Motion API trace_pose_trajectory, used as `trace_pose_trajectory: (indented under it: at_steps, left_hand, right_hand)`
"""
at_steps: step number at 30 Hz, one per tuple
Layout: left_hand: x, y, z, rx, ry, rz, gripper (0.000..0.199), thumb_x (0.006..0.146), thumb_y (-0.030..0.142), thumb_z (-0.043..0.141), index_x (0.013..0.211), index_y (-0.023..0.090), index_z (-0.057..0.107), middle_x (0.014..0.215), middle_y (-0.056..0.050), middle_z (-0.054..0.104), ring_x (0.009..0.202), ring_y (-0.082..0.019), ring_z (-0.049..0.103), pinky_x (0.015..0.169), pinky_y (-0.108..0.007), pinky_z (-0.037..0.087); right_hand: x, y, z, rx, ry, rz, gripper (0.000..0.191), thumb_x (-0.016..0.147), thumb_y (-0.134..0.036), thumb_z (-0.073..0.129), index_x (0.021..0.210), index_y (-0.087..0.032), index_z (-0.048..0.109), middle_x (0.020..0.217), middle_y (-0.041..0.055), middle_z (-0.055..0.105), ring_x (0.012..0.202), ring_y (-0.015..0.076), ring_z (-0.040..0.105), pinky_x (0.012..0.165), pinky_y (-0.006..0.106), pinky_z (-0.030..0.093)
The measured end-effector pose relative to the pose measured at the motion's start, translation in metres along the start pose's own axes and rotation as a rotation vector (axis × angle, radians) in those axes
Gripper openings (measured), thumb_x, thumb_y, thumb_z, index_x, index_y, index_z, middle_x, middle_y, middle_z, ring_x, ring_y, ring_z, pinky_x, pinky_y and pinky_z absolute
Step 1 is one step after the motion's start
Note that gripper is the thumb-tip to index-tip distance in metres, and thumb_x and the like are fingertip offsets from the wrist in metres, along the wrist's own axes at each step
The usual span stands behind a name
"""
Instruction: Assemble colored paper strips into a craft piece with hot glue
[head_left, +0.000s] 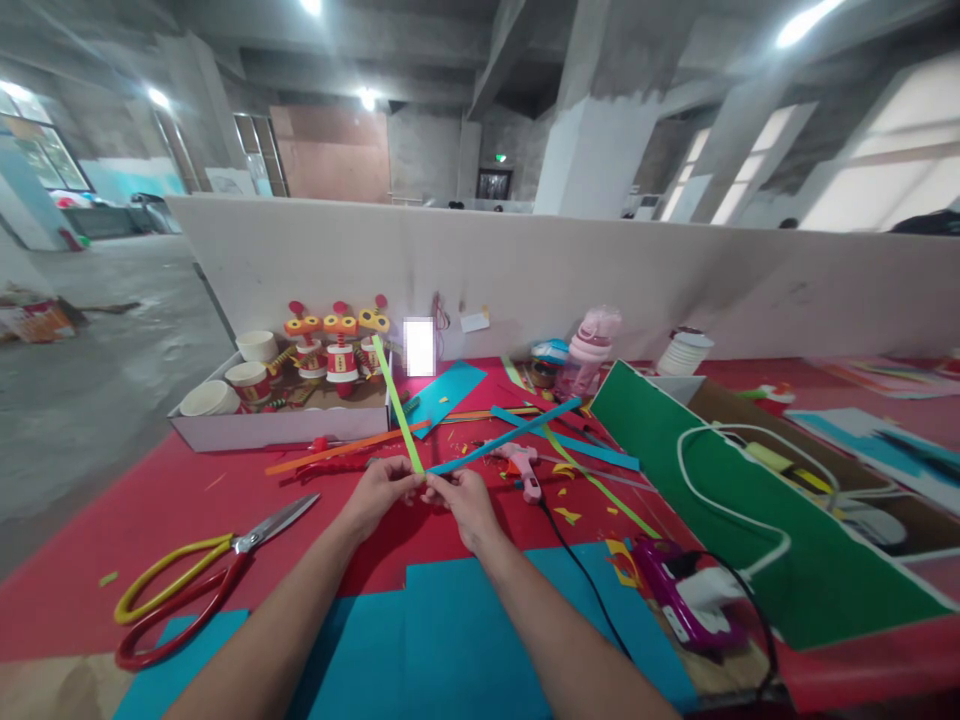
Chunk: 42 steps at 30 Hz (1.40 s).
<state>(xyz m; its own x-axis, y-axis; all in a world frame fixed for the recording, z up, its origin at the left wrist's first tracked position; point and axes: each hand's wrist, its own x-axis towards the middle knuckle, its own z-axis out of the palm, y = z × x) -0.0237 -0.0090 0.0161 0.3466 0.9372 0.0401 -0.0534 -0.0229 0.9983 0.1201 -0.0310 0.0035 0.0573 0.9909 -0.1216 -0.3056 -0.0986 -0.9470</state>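
My left hand (pixel 384 492) pinches the lower end of a light green paper strip (pixel 397 405), which points up and slightly left. Close beside it, my right hand (pixel 463 497) grips the near end of a blue paper strip (pixel 510 436) that slants up to the right. The two strip ends meet between my fingertips, where the exact contact is partly hidden. A pink glue gun (pixel 529 478) lies just right of my right hand. Orange strips (pixel 349 447) lie behind my left hand, and another blue strip (pixel 600 450) lies at the right.
Large scissors (pixel 244 542) lie at the left. A white box (pixel 277 431) holds paper cups and figures. Blue sheets (pixel 465 630) cover the front. To the right are a purple power strip (pixel 686 600), a green-walled box (pixel 720 540) and a pink bottle (pixel 592 345).
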Motion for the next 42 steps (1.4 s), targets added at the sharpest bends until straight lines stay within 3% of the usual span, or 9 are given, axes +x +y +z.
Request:
trace_pose_trajectory:
  at_steps: [7,17,22,25,30,33,35,38,42]
  left_hand:
    - [-0.001,0.001,-0.002,0.015,0.074,-0.009,0.024,0.065,0.032,0.072,0.062,0.014,0.056,0.053,0.002,0.055,0.046,-0.008,0.046,0.048,-0.020,0.035]
    - [0.003,-0.005,-0.018,0.028,0.080,-0.059,0.021,0.066,0.029,0.070,0.063,0.014,0.056,0.052,0.003,0.053,0.048,-0.008,0.045,0.050,-0.020,0.034]
    - [0.004,-0.004,-0.021,0.026,0.073,-0.081,0.020,0.064,0.027,0.070,0.063,0.014,0.055,0.052,0.003,0.053,0.048,-0.008,0.045,0.049,-0.021,0.034]
    - [0.005,-0.005,-0.023,0.022,0.064,-0.070,0.021,0.064,0.027,0.071,0.063,0.014,0.055,0.053,0.003,0.054,0.047,-0.008,0.044,0.049,-0.021,0.033]
    - [0.006,-0.005,-0.026,0.029,0.045,-0.050,0.021,0.067,0.030,0.070,0.065,0.014,0.056,0.054,0.002,0.054,0.048,-0.008,0.045,0.049,-0.021,0.034]
    - [0.004,-0.002,-0.025,0.034,0.036,-0.009,0.021,0.069,0.030,0.069,0.066,0.013,0.058,0.056,0.001,0.055,0.049,-0.007,0.046,0.050,-0.020,0.035]
    - [0.002,0.002,-0.022,0.025,0.014,0.011,0.020,0.070,0.030,0.069,0.067,0.013,0.059,0.057,0.001,0.055,0.050,-0.007,0.046,0.052,-0.021,0.036]
    - [0.002,0.003,-0.018,0.002,-0.011,0.012,0.020,0.069,0.030,0.070,0.068,0.012,0.061,0.057,0.000,0.056,0.050,-0.008,0.047,0.052,-0.021,0.038]
    - [0.002,0.000,-0.014,-0.026,-0.018,-0.011,0.020,0.068,0.031,0.071,0.068,0.013,0.061,0.058,0.000,0.057,0.050,-0.008,0.048,0.051,-0.021,0.038]
  right_hand:
    - [0.006,-0.001,-0.007,-0.053,0.048,-0.107,0.034,0.066,-0.047,0.068,0.062,-0.013,0.064,0.051,0.0023,0.061,0.050,0.0138,0.060,0.053,0.024,0.046]
    - [0.026,-0.026,-0.047,0.160,0.182,-0.244,0.036,0.062,-0.049,0.071,0.069,-0.013,0.067,0.050,-0.0007,0.060,0.049,0.0117,0.056,0.056,0.026,0.049]
    - [0.031,-0.044,-0.074,0.173,0.287,-0.275,0.042,0.063,-0.049,0.070,0.084,-0.013,0.069,0.052,-0.0004,0.060,0.051,0.0122,0.058,0.048,0.022,0.044]
    - [0.031,-0.055,-0.086,0.261,0.320,-0.323,0.041,0.062,-0.048,0.072,0.085,-0.014,0.067,0.052,-0.0023,0.057,0.050,0.0120,0.056,0.048,0.023,0.044]
    - [0.024,-0.075,-0.096,0.346,0.499,-0.447,0.040,0.064,-0.049,0.071,0.085,-0.015,0.067,0.057,-0.0037,0.058,0.049,0.0073,0.049,0.048,0.020,0.042]
    - [0.021,-0.080,-0.092,0.498,0.412,-0.491,0.042,0.073,-0.057,0.057,0.085,-0.018,0.066,0.071,-0.0006,0.064,0.049,0.0066,0.048,0.051,0.022,0.045]
    - [0.022,-0.072,-0.082,0.541,0.264,-0.400,0.040,0.076,-0.056,0.052,0.084,-0.019,0.065,0.068,-0.0003,0.064,0.049,0.0077,0.049,0.053,0.025,0.047]
    - [0.022,-0.045,-0.056,0.370,0.061,-0.199,0.022,0.069,-0.037,0.063,0.079,-0.018,0.066,0.067,0.0005,0.065,0.051,0.0086,0.053,0.054,0.024,0.048]
    - [0.015,-0.011,-0.019,0.133,-0.143,-0.014,0.022,0.061,-0.032,0.070,0.076,-0.015,0.066,0.056,-0.0001,0.061,0.051,0.0118,0.056,0.054,0.026,0.049]
